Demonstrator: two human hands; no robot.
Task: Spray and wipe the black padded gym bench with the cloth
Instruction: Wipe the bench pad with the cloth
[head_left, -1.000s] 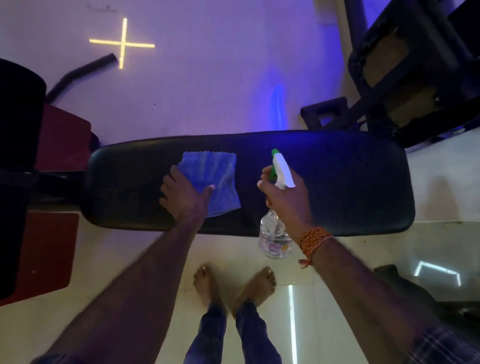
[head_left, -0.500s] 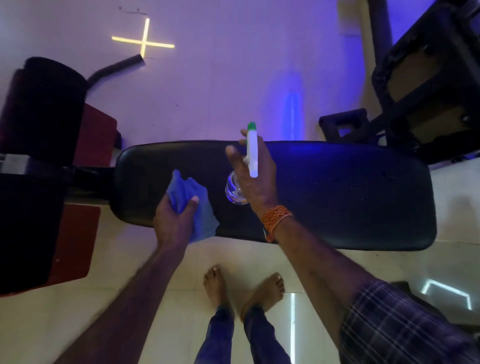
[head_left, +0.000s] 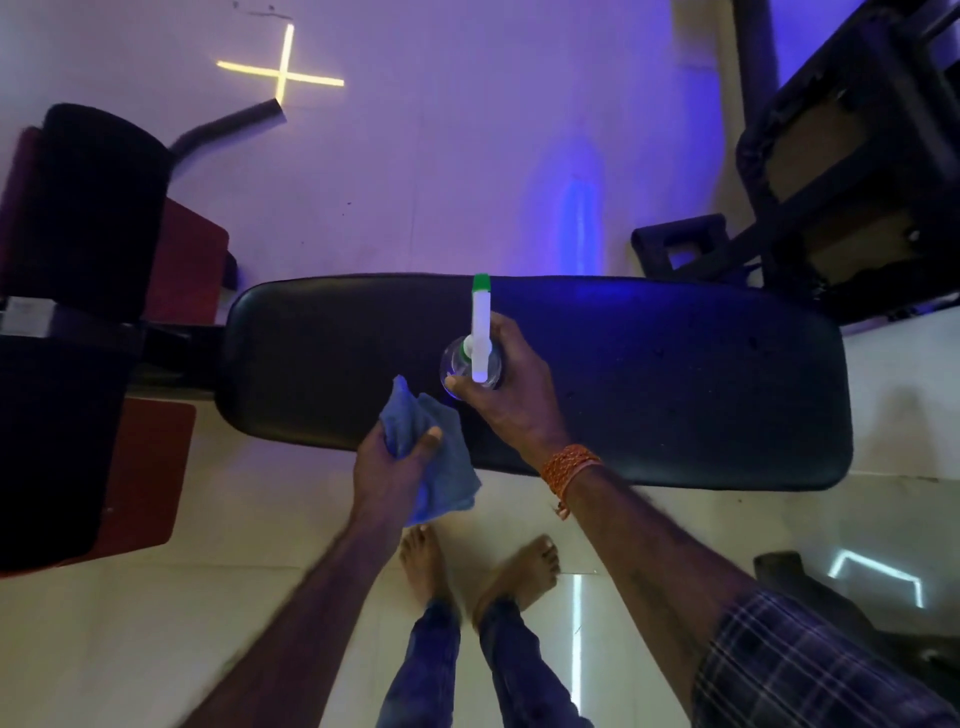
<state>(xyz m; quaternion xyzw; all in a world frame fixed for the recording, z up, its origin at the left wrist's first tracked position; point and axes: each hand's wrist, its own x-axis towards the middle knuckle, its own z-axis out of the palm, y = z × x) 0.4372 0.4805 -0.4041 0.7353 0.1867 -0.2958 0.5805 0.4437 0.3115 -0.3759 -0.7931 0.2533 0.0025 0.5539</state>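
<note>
A: Starting with the black padded gym bench (head_left: 675, 395): lying crosswise over the pale floor, showing faint specks toward the right end, too small for calling droplets or dust.

B: Finding no wet streaks anywhere on the padding, either. Probably sitting early in the job, then, with spraying in hand and most of the wiping remaining.

A: Agreeing. Bunching the blue cloth (head_left: 413, 415) in the left grip (head_left: 395, 467), curling tightly round it at the near edge of the bench. Hanging partly down past that edge rather than spreading flat on the padding.

B: So likely not wiping at this instant. And the container?

A: Wrapping the right grip (head_left: 514, 405) round the clear spray bottle (head_left: 480, 322), over the middle of the bench and just beside the cloth. Pointing the white head and green nozzle toward the far edge.

B: Standing on the padding or hovering above it?

A: Not managing to tell from overhead. Not reading any liquid level either, looking straight down through the clear body.
</note>
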